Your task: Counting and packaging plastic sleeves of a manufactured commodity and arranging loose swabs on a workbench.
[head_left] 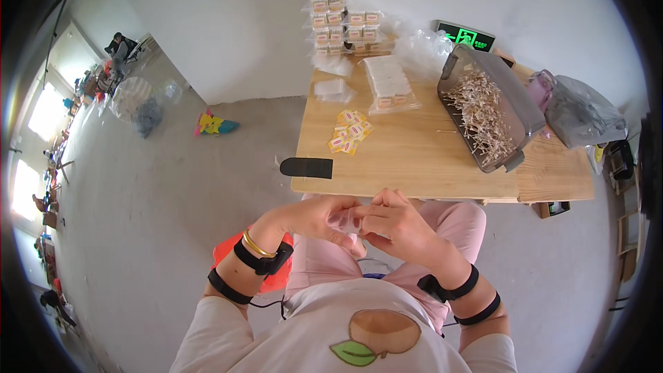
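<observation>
Over my lap, just off the table's front edge, both hands meet at a small clear plastic box point(340, 219), partly covered by my fingers. My left hand point(314, 217) is closed round it from the left, thumb below. The fingers of my right hand point(395, 224) are curled and pressed against its right side. Closest on the table point(400, 176) lies a black strip with a rounded end point(306, 168). Behind it is a loose pile of small yellow and white printed cards point(350, 131). Cotton swabs point(476, 114) fill a grey translucent bin point(528, 121), which lies tilted at the right.
Clear bags point(390, 83) lie at the table's back, beside tall stacks of packed boxes point(328, 17). A lit green exit sign point(466, 36) leans on the wall. At the right sits a grey plastic bag point(587, 110). A red stool point(276, 280) is by my left leg.
</observation>
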`<state>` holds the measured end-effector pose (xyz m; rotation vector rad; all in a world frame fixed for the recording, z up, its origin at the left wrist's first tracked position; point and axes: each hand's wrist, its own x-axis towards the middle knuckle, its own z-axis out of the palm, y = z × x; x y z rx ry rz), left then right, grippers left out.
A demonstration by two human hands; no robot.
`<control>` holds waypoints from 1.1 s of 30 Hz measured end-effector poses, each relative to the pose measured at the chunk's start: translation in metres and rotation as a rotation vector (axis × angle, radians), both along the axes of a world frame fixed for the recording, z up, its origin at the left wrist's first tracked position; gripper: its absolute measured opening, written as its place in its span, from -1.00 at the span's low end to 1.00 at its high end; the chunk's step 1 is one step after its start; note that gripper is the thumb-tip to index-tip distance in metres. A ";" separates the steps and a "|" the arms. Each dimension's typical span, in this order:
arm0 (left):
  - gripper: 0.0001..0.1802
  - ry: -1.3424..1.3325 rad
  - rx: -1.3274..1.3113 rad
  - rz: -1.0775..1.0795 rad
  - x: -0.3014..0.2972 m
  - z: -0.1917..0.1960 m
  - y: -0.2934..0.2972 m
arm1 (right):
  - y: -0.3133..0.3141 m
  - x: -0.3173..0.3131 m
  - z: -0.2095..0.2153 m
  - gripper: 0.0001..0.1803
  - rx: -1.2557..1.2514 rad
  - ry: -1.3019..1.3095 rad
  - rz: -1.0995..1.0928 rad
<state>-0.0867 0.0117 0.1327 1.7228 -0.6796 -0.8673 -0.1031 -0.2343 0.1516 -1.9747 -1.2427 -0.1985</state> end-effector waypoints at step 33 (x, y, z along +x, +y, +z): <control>-0.47 -0.769 0.991 0.646 0.093 -0.201 0.194 | 0.022 0.040 -0.079 -0.86 -0.112 0.349 -0.242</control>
